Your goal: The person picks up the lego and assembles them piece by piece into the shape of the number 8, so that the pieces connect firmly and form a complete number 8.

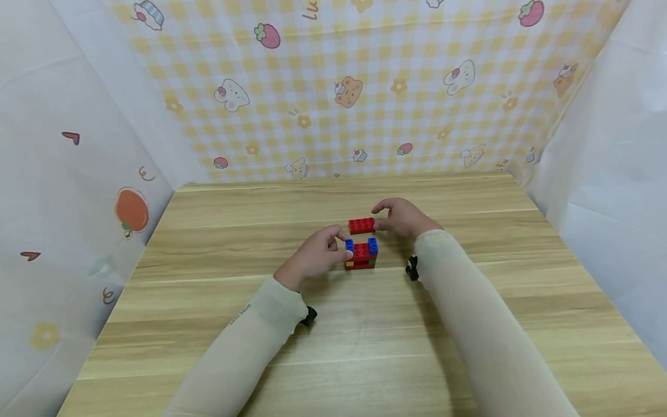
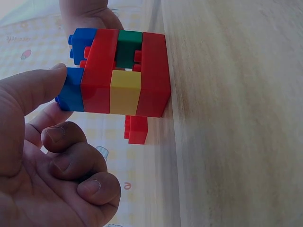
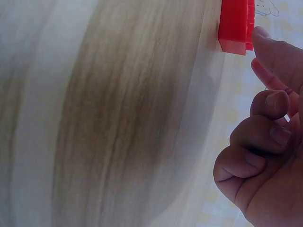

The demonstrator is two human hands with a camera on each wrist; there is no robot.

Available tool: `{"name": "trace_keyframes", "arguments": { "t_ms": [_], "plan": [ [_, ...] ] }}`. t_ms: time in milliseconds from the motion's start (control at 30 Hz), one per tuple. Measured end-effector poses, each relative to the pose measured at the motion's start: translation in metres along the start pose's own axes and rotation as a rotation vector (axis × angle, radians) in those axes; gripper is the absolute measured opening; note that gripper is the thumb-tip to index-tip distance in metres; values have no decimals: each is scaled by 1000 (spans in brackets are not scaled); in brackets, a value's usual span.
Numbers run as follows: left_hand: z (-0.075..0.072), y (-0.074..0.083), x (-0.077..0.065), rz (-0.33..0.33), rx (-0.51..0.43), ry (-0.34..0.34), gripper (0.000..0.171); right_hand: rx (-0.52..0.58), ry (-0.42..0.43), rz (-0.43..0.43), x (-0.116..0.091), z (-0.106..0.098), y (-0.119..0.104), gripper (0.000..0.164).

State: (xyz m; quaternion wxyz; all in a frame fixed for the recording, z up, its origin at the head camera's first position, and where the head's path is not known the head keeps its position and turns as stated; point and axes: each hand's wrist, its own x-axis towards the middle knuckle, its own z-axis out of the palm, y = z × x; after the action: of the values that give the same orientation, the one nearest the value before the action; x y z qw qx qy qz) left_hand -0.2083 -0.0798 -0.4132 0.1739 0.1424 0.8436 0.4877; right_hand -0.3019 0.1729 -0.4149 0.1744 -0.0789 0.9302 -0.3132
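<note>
Backdrop: yellow-checked cloth (image 1: pixel 318 75) behind the bench (image 1: pixel 333 353), white sheets (image 1: pixel 615 156) at both sides.
Nearby: a loose red brick (image 1: pixel 362 226) just behind the brick stack (image 1: pixel 361 253), a narrow gap between them.
In the way: the stack stands between the bench's near side and the loose brick; the two sleeves (image 1: pixel 484 313) reach in on either side.
Stack position: upright on the bench, between the hands, nearer the left.
Stack make-up: lower red brick (image 2: pixel 154 75), yellow brick (image 2: pixel 125 92) and green brick (image 2: pixel 129 49) at opposite ends, upper red brick (image 2: pixel 97 78), one blue brick (image 1: pixel 373 246) on each end.
Stack direction: studs up, long axis left to right.
Loose brick direction: studs up, long axis roughly parallel.
Left hand (image 1: pixel 316 255): thumb and forefinger pinch the left blue brick.
Right hand (image 1: pixel 403 219): released, thumb at the loose brick's right end, forefinger apart.
</note>
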Motion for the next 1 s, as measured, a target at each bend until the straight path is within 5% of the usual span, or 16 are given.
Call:
{"name": "trace_keyframes", "arguments": {
  "t_ms": [1000],
  "plan": [
    [0,-1,1,-6,18,5,24,-58,-59,12,12,8,-5,36]
  ]
}}
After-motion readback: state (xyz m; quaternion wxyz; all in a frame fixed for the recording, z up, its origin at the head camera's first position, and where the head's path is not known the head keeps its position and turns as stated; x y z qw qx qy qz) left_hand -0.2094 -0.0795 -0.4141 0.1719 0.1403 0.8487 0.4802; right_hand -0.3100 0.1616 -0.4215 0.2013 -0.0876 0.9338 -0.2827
